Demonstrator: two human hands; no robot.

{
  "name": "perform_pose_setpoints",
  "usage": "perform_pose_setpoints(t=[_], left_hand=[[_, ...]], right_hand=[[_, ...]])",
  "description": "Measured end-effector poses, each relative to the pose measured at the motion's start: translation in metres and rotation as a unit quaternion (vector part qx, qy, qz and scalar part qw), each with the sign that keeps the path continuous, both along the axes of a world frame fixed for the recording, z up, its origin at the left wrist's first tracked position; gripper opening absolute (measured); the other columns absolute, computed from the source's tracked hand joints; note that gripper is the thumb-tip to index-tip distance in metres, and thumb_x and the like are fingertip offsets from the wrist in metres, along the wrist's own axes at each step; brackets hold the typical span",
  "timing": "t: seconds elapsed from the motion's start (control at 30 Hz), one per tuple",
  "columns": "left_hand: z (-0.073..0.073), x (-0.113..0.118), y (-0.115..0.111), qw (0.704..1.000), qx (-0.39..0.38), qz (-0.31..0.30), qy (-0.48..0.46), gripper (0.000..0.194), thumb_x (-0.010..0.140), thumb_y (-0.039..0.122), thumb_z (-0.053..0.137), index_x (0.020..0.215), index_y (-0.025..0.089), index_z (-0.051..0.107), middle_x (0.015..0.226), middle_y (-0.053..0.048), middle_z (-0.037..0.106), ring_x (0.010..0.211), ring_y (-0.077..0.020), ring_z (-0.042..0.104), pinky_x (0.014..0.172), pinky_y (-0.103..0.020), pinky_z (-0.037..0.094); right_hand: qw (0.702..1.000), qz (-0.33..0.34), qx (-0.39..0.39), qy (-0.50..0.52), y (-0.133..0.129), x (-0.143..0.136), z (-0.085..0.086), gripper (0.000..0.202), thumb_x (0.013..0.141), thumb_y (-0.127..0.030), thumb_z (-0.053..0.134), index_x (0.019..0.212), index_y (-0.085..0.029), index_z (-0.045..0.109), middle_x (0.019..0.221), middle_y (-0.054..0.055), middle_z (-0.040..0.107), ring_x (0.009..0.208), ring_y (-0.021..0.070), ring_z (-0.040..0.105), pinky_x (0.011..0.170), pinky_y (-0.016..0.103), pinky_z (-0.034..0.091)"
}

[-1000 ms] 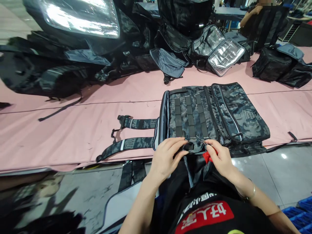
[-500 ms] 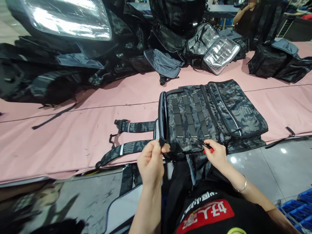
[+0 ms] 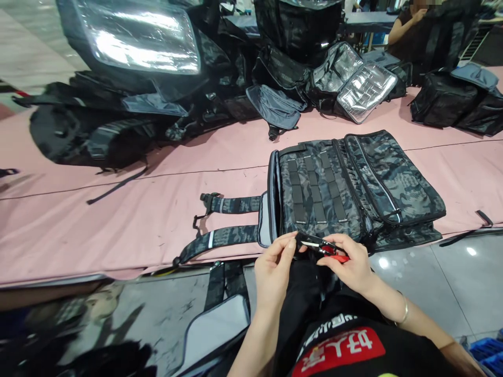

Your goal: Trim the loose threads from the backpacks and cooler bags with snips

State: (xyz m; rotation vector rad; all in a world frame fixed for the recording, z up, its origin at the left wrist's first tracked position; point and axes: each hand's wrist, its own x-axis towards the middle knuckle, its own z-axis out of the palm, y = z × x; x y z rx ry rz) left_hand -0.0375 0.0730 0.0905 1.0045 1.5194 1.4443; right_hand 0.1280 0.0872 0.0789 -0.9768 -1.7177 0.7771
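Observation:
A dark camouflage backpack (image 3: 396, 183) lies on its back across the pink-covered table, its side zip partly open. At its near edge my left hand (image 3: 275, 269) is closed in a pinch on a piece of black fabric (image 3: 301, 240), perhaps webbing or edging. My right hand (image 3: 353, 264) grips thread snips (image 3: 338, 257) with red handles. Their blades lie against the black piece, close to my left fingertips. Whether they are cutting anything, I cannot tell. Two shoulder straps (image 3: 231, 236) stretch to the left from the backpack.
Several black bags (image 3: 118, 136) are piled along the table's (image 3: 165, 220) far side, some with silver lining (image 3: 367, 91) showing. Another dark bag (image 3: 444, 99) stands at the right. A person (image 3: 411, 31) is at the back. Blue crates (image 3: 489, 353) sit at lower right.
My right hand has brought the snips left from over the backpack's front to my left fingertips. The view has shifted a little, so the backpack appears farther right.

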Motion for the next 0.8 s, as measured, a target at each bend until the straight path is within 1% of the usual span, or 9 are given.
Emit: perform_pose_setpoints(t=[0.07, 0.13, 0.23, 0.3, 0.4, 0.47, 0.6, 0.7, 0.8], left_hand=[[0.0, -0.001, 0.0, 1.0, -0.001, -0.005, -0.009, 0.021, 0.074, 0.038, 0.063, 0.074, 0.018, 0.07, 0.093, -0.006, 0.067, 0.094, -0.0209, 0.058, 0.09, -0.032, 0.04], [-0.001, -0.003, -0.001, 1.0, 0.0, -0.014, -0.014, 0.021, 0.074, 0.038, 0.063, 0.075, 0.017, 0.07, 0.092, -0.006, 0.067, 0.094, -0.0213, 0.058, 0.09, -0.032, 0.04], [-0.002, -0.004, -0.001, 1.0, 0.003, -0.027, -0.015, 0.021, 0.075, 0.037, 0.062, 0.073, 0.017, 0.07, 0.09, -0.006, 0.067, 0.094, -0.0211, 0.058, 0.089, -0.031, 0.04], [-0.003, -0.005, -0.001, 0.999, 0.001, -0.036, -0.018, 0.021, 0.076, 0.036, 0.062, 0.071, 0.017, 0.069, 0.091, -0.006, 0.067, 0.094, -0.0205, 0.058, 0.088, -0.03, 0.041], [-0.004, -0.005, -0.001, 0.999, -0.005, -0.036, -0.033, 0.022, 0.075, 0.036, 0.062, 0.072, 0.016, 0.07, 0.09, -0.007, 0.067, 0.092, -0.0206, 0.058, 0.088, -0.031, 0.041], [-0.005, -0.006, 0.0, 0.998, -0.01, -0.027, -0.048, 0.022, 0.074, 0.037, 0.063, 0.075, 0.015, 0.07, 0.083, -0.007, 0.068, 0.088, -0.0206, 0.059, 0.087, -0.032, 0.042], [-0.004, -0.006, 0.001, 0.997, -0.008, -0.023, -0.07, 0.022, 0.073, 0.036, 0.064, 0.078, 0.016, 0.069, 0.071, -0.004, 0.067, 0.079, -0.0186, 0.059, 0.085, -0.033, 0.044], [-0.002, -0.005, 0.001, 0.998, 0.002, -0.029, -0.058, 0.021, 0.073, 0.035, 0.064, 0.075, 0.016, 0.069, 0.077, -0.005, 0.067, 0.081, -0.019, 0.059, 0.084, -0.033, 0.044], [-0.002, -0.006, 0.001, 0.998, 0.004, -0.043, -0.04, 0.021, 0.074, 0.035, 0.063, 0.072, 0.016, 0.069, 0.082, -0.006, 0.068, 0.083, -0.0195, 0.059, 0.082, -0.032, 0.044]], right_hand=[[0.999, -0.006, 0.043, -0.014, 0.004, -0.006, -0.001, 0.024, 0.08, -0.029, 0.065, 0.1, -0.019, 0.055, 0.09, 0.003, 0.067, 0.075, 0.0144, 0.064, 0.068, 0.021, 0.05], [0.996, -0.02, 0.087, -0.032, 0.009, -0.009, 0.0, 0.02, 0.083, -0.026, 0.062, 0.1, -0.019, 0.056, 0.09, 0.005, 0.067, 0.077, 0.0153, 0.065, 0.067, 0.022, 0.051], [0.989, -0.027, 0.131, -0.057, 0.015, -0.011, 0.0, 0.015, 0.084, -0.025, 0.06, 0.097, -0.018, 0.059, 0.082, 0.005, 0.068, 0.067, 0.0155, 0.064, 0.059, 0.024, 0.051], [0.988, -0.028, 0.139, -0.056, 0.017, -0.011, 0.0, 0.011, 0.085, -0.024, 0.058, 0.094, -0.018, 0.06, 0.076, 0.004, 0.067, 0.061, 0.0149, 0.062, 0.056, 0.024, 0.05], [0.992, -0.035, 0.121, -0.02, 0.016, -0.008, -0.001, 0.01, 0.084, -0.022, 0.059, 0.093, -0.018, 0.06, 0.078, 0.004, 0.068, 0.065, 0.0149, 0.064, 0.06, 0.023, 0.051], [0.995, -0.032, 0.092, -0.005, 0.014, -0.005, 0.0, 0.013, 0.083, -0.023, 0.061, 0.094, -0.018, 0.059, 0.081, 0.004, 0.068, 0.067, 0.0145, 0.065, 0.06, 0.022, 0.052], [0.997, -0.01, 0.06, -0.042, 0.009, 0.0, 0.0, 0.017, 0.082, -0.028, 0.061, 0.096, -0.018, 0.06, 0.079, 0.004, 0.067, 0.063, 0.014, 0.063, 0.058, 0.023, 0.052], [0.997, -0.012, 0.052, -0.059, 0.009, -0.002, -0.001, 0.017, 0.083, -0.031, 0.059, 0.095, -0.019, 0.061, 0.079, 0.004, 0.068, 0.066, 0.0149, 0.064, 0.06, 0.024, 0.052], [0.998, 0.0, 0.05, -0.045, 0.013, -0.004, -0.001, 0.016, 0.083, -0.03, 0.059, 0.093, -0.019, 0.062, 0.079, 0.004, 0.068, 0.068, 0.0151, 0.064, 0.063, 0.024, 0.052]])
